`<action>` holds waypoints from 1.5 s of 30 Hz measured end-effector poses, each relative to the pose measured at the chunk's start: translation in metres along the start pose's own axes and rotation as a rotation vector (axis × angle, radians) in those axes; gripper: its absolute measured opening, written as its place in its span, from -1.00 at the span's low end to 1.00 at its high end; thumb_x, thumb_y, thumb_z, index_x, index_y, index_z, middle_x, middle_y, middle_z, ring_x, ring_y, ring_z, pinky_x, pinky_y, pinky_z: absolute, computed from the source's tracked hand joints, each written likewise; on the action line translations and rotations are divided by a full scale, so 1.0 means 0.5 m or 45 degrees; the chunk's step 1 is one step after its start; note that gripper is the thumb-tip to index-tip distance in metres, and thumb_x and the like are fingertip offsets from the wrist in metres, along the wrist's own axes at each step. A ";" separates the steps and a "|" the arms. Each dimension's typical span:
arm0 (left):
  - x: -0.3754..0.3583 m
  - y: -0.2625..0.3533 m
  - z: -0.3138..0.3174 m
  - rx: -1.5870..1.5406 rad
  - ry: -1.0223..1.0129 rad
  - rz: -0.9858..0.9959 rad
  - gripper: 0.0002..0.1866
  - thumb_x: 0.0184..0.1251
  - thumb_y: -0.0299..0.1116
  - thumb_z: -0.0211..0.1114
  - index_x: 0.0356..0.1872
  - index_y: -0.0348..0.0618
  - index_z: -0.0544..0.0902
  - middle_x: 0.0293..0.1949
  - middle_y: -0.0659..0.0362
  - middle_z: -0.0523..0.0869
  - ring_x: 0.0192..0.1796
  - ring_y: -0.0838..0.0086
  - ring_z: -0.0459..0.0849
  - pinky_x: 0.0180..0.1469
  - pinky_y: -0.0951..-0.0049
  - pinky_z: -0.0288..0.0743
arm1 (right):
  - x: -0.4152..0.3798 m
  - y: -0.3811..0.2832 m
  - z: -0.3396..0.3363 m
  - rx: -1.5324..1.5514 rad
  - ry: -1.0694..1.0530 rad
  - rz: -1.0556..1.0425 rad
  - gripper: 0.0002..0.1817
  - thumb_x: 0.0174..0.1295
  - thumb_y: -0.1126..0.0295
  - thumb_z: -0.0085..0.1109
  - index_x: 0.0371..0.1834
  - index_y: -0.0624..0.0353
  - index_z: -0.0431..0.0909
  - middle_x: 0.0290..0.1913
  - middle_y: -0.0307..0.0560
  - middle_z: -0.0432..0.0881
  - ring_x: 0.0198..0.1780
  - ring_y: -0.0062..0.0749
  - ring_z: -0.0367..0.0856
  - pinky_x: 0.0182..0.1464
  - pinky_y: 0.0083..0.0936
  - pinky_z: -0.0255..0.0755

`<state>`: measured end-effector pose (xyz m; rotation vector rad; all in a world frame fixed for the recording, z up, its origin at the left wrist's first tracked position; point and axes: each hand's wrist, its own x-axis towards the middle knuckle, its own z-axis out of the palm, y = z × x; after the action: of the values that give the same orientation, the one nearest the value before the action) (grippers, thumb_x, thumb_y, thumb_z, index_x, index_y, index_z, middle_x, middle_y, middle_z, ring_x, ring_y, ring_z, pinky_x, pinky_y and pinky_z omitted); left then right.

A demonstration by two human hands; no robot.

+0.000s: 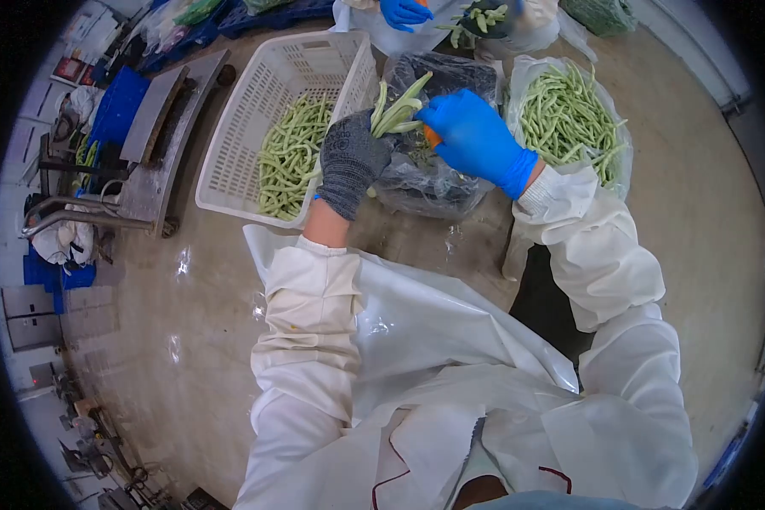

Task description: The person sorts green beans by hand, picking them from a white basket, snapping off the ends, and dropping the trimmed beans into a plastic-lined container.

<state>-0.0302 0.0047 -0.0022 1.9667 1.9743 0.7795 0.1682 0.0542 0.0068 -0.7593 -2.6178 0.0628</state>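
Observation:
My left hand (354, 160), in a grey knitted glove, is closed around a bunch of green beans (399, 109) whose ends stick out toward the right. Close beside it, my right hand (476, 140) wears a blue glove and is closed on a small orange-handled tool (432, 136); its working end is hidden. Both hands are over a dark crate lined with clear plastic (438, 193), which has green scraps in it. On the left, a white perforated basket (229, 161) holds many long green beans (296, 157). At the right, a clear bag (625, 161) is full of green beans (569, 115).
Across the crate, a co-worker's blue-gloved hand (405, 12) holds an orange-handled tool, near beans (483, 20) over a dark object. A metal cart (157, 161) with a blue bin (121, 106) stands at the left. Blue pallets (272, 17) lie behind the basket.

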 end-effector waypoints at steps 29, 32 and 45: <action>0.043 -0.331 -0.167 -1.259 1.404 -0.772 -0.63 0.01 -0.71 0.34 -0.11 -0.34 0.48 -0.39 0.01 0.65 -0.55 0.32 0.64 -0.54 0.38 0.53 | -0.052 0.176 0.050 0.017 0.223 0.677 -0.69 0.05 0.38 0.14 -0.11 0.22 0.58 -0.18 0.26 0.61 -0.15 0.16 0.59 -0.07 -0.11 0.48; 0.051 -0.341 -0.141 -1.279 1.243 -0.731 -0.66 0.01 -0.72 0.33 -0.15 -0.33 0.50 -0.40 -0.01 0.64 -0.53 0.28 0.65 -0.53 0.37 0.54 | -0.042 0.143 0.034 0.111 0.276 0.679 -0.52 0.07 0.44 0.15 0.13 0.19 0.47 -0.04 0.24 0.59 -0.07 0.09 0.59 -0.01 -0.19 0.47; 0.000 0.020 0.011 -1.174 -0.308 -0.286 -0.73 0.06 -0.39 0.44 -0.24 -0.33 0.66 -0.41 0.12 0.71 -0.49 0.47 0.64 -0.44 0.47 0.53 | 0.024 0.024 -0.032 0.996 0.171 0.555 -0.66 0.11 0.38 0.16 -0.01 0.16 0.61 -0.09 0.07 0.67 -0.13 -0.21 0.66 -0.06 -0.37 0.48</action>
<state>-0.0188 0.0053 -0.0015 1.1973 1.2909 1.0666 0.1715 0.0695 0.0242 -0.9521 -1.9882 1.0418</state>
